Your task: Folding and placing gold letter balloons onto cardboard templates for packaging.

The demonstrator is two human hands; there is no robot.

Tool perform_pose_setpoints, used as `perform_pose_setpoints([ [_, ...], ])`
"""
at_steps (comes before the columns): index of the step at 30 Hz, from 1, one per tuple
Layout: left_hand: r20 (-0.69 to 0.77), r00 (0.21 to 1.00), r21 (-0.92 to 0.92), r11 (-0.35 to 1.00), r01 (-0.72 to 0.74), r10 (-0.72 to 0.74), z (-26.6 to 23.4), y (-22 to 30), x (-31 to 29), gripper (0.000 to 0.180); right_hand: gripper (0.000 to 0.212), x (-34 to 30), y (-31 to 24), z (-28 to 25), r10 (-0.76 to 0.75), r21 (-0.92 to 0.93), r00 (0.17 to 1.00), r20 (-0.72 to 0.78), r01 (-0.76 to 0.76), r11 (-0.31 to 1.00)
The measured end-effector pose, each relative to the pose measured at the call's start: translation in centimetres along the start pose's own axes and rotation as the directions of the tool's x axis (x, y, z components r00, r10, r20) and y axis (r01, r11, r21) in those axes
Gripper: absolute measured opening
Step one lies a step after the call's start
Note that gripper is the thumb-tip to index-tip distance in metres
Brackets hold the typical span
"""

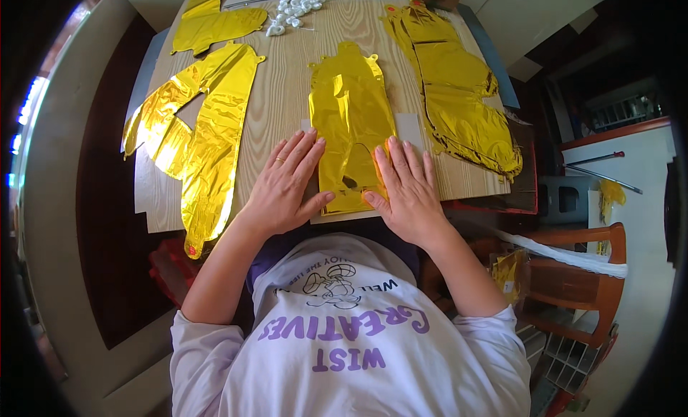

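Note:
A flat, folded gold foil balloon (349, 109) lies lengthwise in front of me, its near end by the table's front edge. My left hand (290, 175) rests flat at its left edge, fingers stretched out and pointing away, a ring on one finger. On the balloon's right edge lies my right hand (408, 186), its fingers also straight and slightly spread, with thin orange showing beside the index finger and thumb. Both thumbs point inward over the near end. Neither hand grasps anything.
Another gold foil balloon (215, 123) hangs over the table's left front edge. Stacked gold foil balloons (455, 87) lie at the right, and one more (218, 26) at the far left. White coiled bundles (290, 12) sit at the back. A wooden chair (573, 274) stands at right.

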State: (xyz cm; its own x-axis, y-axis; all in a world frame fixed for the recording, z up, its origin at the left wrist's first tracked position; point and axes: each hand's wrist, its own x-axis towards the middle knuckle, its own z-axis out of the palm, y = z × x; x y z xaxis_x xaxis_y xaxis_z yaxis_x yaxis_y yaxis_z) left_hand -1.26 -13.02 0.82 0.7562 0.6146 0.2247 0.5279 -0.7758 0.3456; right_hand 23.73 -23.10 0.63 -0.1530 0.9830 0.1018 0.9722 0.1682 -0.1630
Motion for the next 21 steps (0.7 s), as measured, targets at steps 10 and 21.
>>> perform_pose_setpoints([
  [10,0.034,0.998,0.07,0.996,-0.058,0.056,1.3,1.2,1.6,0.081,0.073,-0.5,0.0,0.2,0.025,-0.009,0.998,-0.057,-0.025,1.0],
  [21,0.143,0.987,0.059,0.995,-0.085,0.075,1.2,3.3,-0.7,0.084,0.026,-8.7,2.8,0.2,0.616,0.862,0.692,0.377,-0.506,0.041],
])
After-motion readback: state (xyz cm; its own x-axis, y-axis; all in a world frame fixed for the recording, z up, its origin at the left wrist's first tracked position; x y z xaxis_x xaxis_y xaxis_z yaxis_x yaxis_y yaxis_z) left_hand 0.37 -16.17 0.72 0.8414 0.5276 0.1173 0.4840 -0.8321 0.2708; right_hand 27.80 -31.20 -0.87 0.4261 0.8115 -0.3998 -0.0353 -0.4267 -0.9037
